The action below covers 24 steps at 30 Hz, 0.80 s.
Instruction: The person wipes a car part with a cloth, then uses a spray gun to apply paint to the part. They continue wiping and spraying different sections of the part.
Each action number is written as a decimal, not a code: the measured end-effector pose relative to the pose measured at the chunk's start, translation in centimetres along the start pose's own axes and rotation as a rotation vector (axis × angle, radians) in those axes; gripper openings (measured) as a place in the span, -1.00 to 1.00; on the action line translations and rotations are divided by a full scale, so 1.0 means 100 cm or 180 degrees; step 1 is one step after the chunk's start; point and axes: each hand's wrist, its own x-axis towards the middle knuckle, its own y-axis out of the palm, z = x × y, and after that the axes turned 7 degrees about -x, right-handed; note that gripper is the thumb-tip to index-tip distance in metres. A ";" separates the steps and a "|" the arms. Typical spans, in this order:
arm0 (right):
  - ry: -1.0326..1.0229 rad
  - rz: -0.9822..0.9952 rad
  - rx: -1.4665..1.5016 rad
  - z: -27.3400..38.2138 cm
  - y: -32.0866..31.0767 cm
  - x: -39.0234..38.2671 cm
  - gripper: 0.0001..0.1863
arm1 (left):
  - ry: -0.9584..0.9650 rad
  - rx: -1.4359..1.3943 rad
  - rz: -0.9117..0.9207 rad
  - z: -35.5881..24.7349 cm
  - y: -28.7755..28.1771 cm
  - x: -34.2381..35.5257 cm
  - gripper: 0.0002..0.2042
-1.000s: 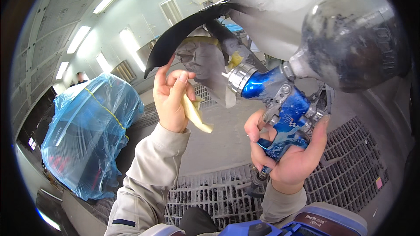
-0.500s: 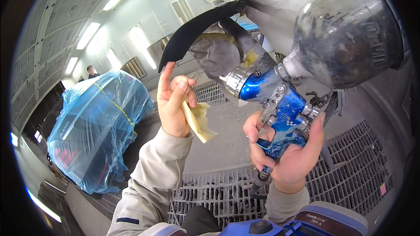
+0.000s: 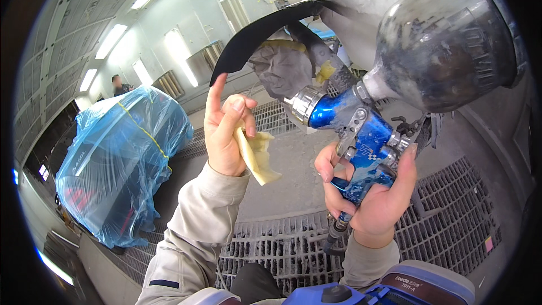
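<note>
My right hand (image 3: pixel 379 206) is wrapped round the handle of a blue spray gun (image 3: pixel 361 135), which has a silver nozzle and a smeared, see-through paint cup (image 3: pixel 446 45) at the upper right. A hose leaves the bottom of the handle. In my left hand (image 3: pixel 226 130) a crumpled yellow cloth (image 3: pixel 258 158) is held by the curled fingers and hangs toward the gun. The index finger points up, its tip at the lower end of a curved dark car panel (image 3: pixel 243 42); whether it touches I cannot tell. Grey masking paper (image 3: pixel 282 68) shows beneath the panel.
At left stands a car wrapped in blue plastic film (image 3: pixel 124 164), with a yellow cord across it. A person (image 3: pixel 119 86) is behind it. Metal floor gratings (image 3: pixel 271 254) lie below my arms. My respirator (image 3: pixel 423 285) shows at the bottom edge.
The view has shifted slightly, so the wrapped car sits a little farther left. Both hands keep their holds, and the left fingertip stays at the panel's end.
</note>
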 end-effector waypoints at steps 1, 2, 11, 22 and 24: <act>0.0029 0.0004 0.0011 -0.001 0.000 0.000 0.15 | -0.0014 0.0012 -0.0009 0.000 0.000 0.000 -0.34; 0.0050 0.0010 0.0026 -0.002 0.001 0.000 0.15 | -0.0016 0.0059 -0.0031 0.000 0.001 0.000 -0.34; 0.0228 0.0670 0.0039 -0.018 -0.011 0.011 0.04 | -0.0371 0.0963 0.0272 0.005 -0.045 -0.041 -0.54; -0.0003 -0.0005 0.0312 -0.014 -0.041 0.008 0.15 | -0.4670 0.3563 0.1119 0.002 -0.247 -0.325 -0.42; 0.0045 0.0053 0.0434 -0.017 -0.043 0.010 0.18 | -0.4924 0.4295 0.1676 -0.013 -0.271 -0.373 -0.23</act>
